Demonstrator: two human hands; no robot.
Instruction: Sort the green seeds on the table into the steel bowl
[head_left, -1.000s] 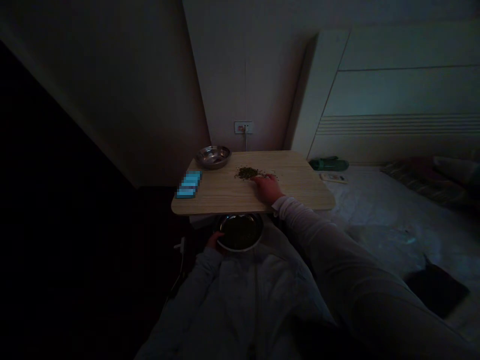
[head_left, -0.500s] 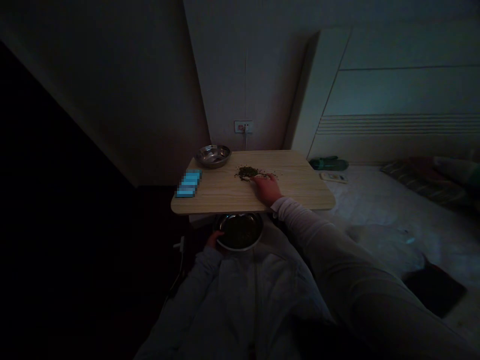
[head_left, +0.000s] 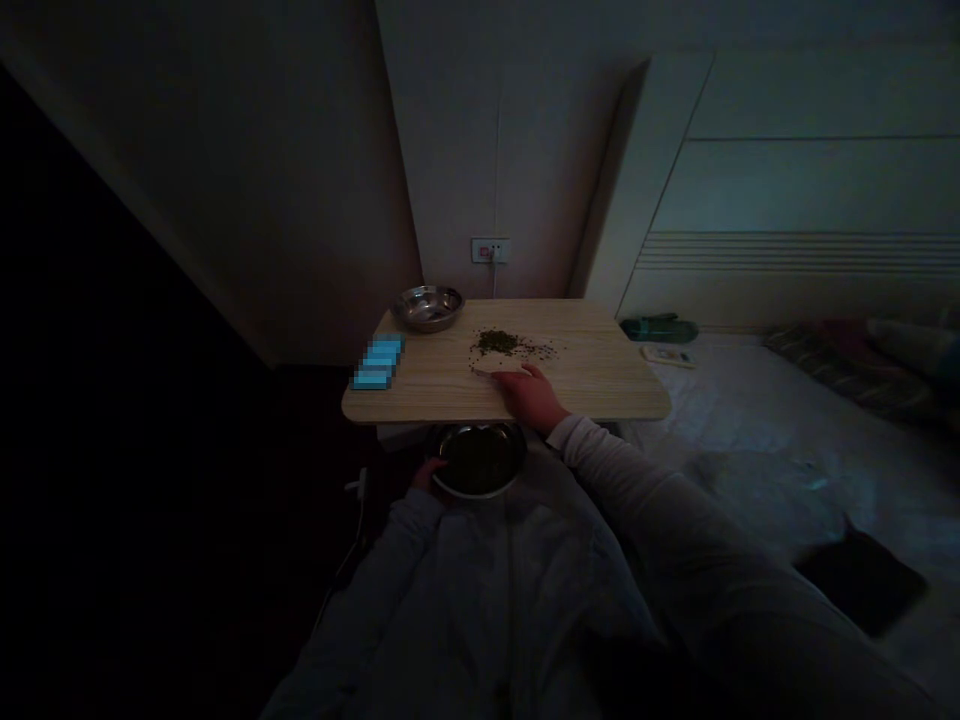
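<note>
My left hand (head_left: 427, 477) grips the left rim of a metal bowl (head_left: 474, 494) in my lap, below the table's front edge. Dark contents fill the bowl; their kind is too dim to make out. Over the wooden table (head_left: 435, 395), my right hand (head_left: 531, 394) is low near the surface, fingers stretched toward the left and apart. Just beyond its fingertips lies a small heap of dark green grains (head_left: 496, 342), like beans, with loose ones scattered to the right. Nothing clear shows in the right hand.
Another metal bowl (head_left: 427, 309) stands at the table's back left, with a phone-like lit screen (head_left: 378, 362), blurred out, before it. A green bottle (head_left: 660, 329) and a pale remote-like object (head_left: 667, 356) lie on the bed to the right. A plug with cable (head_left: 361, 485) hangs at left.
My right hand has drawn back from the grains toward the table's front edge, uncovering the scattered ones. The left hand and its bowl stay in place.
</note>
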